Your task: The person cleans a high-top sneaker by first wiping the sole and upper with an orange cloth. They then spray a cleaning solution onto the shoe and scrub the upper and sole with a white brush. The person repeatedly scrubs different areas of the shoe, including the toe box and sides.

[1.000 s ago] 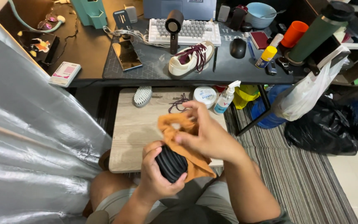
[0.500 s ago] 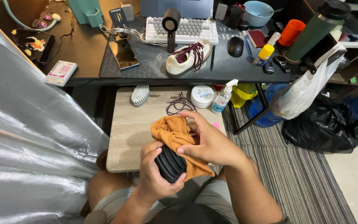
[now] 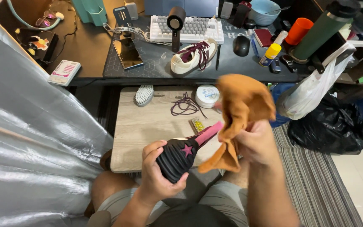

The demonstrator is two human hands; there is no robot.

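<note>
Shoe (image 3: pixel 180 156) and cloth (image 3: pixel 242 110) filled the middle of the head view, held over the person's lap at the near edge of a low wooden bench (image 3: pixel 148 126). The left hand (image 3: pixel 158 172) was wrapped around the shoe's black toe end, fingers curled under the sole. The shoe looked light and fairly stiff at the toe, softer toward its pink opening; its ribbed, rubbery sole seemed the surest place to grip. Its long axis ran from the toe, low and left near the lap, up and right to the pink part, which pointed toward the cloth. The right hand (image 3: pixel 255 143) was clenched around the orange cloth, which was soft and floppy, bunched above the fist with a tail hanging below.

On the bench lay a white brush (image 3: pixel 144 94), a loose dark lace (image 3: pixel 185 104) and a round white tub (image 3: pixel 207 95), well apart from both hands. Beyond, on a dark desk (image 3: pixel 89 50), a second, white shoe (image 3: pixel 193 55) with dark laces rested near a keyboard (image 3: pixel 190 28).
</note>
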